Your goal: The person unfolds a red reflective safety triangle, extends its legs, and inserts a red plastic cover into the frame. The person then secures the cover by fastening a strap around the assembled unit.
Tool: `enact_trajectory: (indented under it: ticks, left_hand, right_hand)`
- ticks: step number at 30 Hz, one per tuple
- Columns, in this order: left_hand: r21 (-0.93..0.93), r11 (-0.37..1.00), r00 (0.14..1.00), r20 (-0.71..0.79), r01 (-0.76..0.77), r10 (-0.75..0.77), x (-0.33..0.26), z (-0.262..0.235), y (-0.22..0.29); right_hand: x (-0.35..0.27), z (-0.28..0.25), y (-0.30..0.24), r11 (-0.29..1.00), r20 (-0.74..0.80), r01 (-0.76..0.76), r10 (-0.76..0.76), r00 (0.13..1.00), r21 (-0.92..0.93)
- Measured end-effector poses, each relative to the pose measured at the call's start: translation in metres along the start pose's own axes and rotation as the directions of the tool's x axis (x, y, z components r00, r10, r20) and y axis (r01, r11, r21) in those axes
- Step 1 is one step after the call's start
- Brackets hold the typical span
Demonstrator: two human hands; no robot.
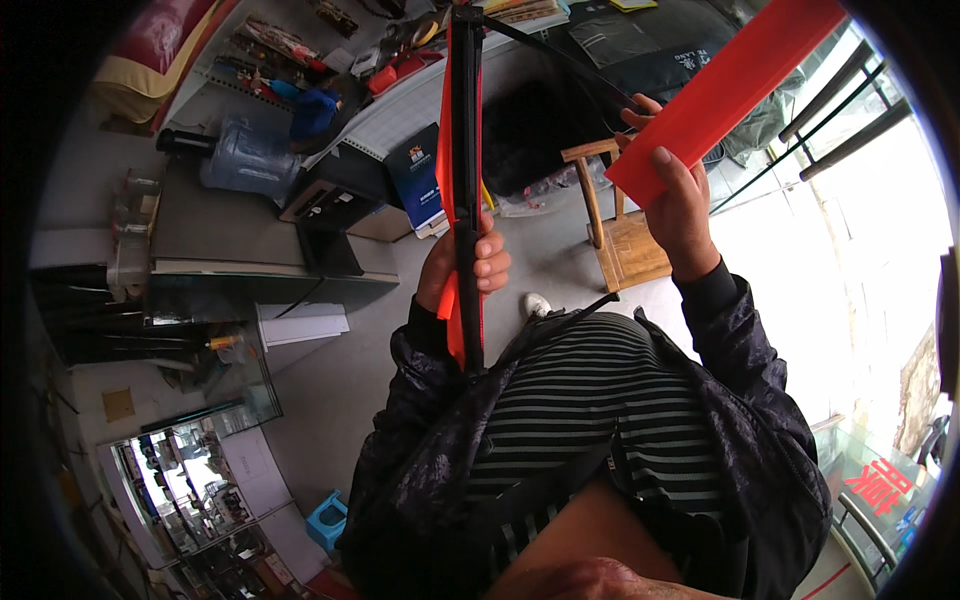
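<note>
My left hand (470, 265) is closed around a long black bar (466, 150) that stands upright in front of my chest, with orange-red film (443, 150) running along its left side. My right hand (676, 190) is raised to the right and grips the lower end of a long red strip (735, 80) that slants up toward the upper right. A thin black cord (560, 55) runs from the top of the bar toward my right hand. My dark jacket and striped shirt fill the lower middle.
A wooden chair (625, 240) stands on the grey floor beyond my hands. A counter (230, 225) with a big water bottle (245, 160) is at the left. Glass display cases (190, 480) sit at the lower left, a small blue stool (328, 520) beside them. Glass doors (840, 100) are at the right.
</note>
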State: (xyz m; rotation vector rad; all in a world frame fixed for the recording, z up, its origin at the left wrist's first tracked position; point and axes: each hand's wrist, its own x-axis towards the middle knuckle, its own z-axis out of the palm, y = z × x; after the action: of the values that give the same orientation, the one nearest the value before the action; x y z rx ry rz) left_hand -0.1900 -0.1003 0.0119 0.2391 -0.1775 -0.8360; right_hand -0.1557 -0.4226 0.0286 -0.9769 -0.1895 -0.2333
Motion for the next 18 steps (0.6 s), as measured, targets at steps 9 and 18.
enact_trajectory:
  ticks: [9, 18]
  left_hand:
    - [-0.092, 0.996, 0.997, 0.076, -0.007, 0.014, 0.003, 0.003, -0.002]
    - [0.037, 0.999, 0.996, -0.08, -0.033, 0.036, 0.005, 0.014, -0.006]
  right_hand:
    - [-0.031, 0.039, -0.005, 0.991, 0.218, -0.095, 0.114, 0.969, -0.096]
    - [-0.044, 0.065, -0.002, 0.971, 0.391, -0.215, 0.24, 0.889, -0.105]
